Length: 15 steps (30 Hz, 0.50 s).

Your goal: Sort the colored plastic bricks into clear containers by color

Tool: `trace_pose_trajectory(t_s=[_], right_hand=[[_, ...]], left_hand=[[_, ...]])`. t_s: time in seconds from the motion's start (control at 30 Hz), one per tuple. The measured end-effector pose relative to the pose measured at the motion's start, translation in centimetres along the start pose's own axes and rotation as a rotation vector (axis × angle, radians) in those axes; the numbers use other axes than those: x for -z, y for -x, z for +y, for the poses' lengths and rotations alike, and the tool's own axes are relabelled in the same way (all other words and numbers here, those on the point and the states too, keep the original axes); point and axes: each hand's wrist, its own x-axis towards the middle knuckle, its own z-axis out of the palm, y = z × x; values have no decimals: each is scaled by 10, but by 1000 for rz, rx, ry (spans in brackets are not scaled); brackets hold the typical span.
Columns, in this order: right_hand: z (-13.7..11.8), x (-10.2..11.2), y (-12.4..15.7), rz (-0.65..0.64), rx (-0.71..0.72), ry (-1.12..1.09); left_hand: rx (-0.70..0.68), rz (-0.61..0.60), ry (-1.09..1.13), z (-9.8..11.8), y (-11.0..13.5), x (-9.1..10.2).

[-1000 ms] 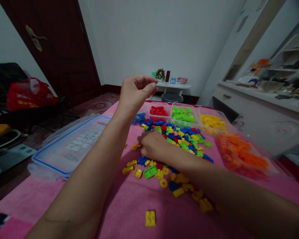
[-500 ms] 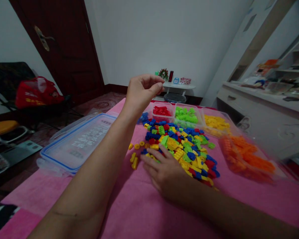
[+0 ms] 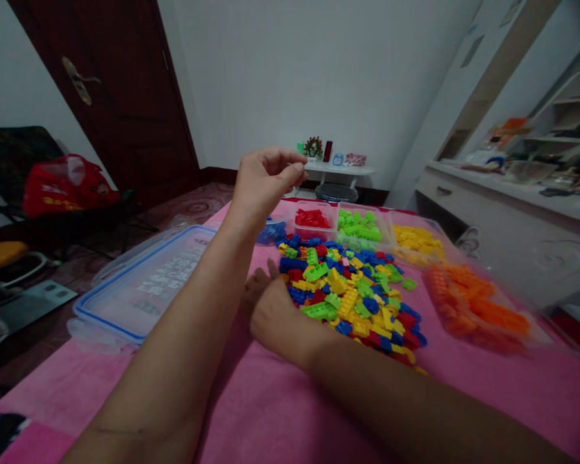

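My left hand (image 3: 270, 174) is raised above the far side of the table, thumb and fingertips pressed together; anything between them is too small or hidden to make out. Low at the left edge of a mixed heap of toy building bricks (image 3: 350, 299) is my right hand (image 3: 273, 306). Its fingers are apart and bent down toward the cloth, with the fingertips partly hidden. The heap has blue, yellow, green and red bricks. Behind it stand clear boxes of blue bricks (image 3: 273, 232), red bricks (image 3: 312, 219), green bricks (image 3: 360, 225) and yellow bricks (image 3: 415, 243).
A clear box of orange bricks (image 3: 478, 309) stands to the right of the heap. On the left lies a clear lid with a blue seal (image 3: 142, 290). Pink cloth (image 3: 270, 406) covers the table. A white cabinet (image 3: 517, 225) is at the right.
My right hand has slid left from the heap's front onto its left edge, covering the loose yellow pieces there. My left hand stays raised, and the view has shifted slightly.
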Motion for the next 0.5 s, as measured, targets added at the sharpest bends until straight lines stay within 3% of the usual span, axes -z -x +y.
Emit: trace_pose_trajectory(t_s=[0.1, 0.2, 0.37, 0.5], right_hand=[[19, 4, 11, -75, -196, 26], [28, 7, 30, -91, -261, 5], [25, -2, 51, 50, -296, -48], [22, -10, 56, 137, -285, -49]], left_hand=[[41, -97, -139, -12, 0, 3], [96, -256, -443, -26, 3, 4], [322, -395, -1207, -43, 14, 0], [419, -653, -1499, -48, 16, 1]])
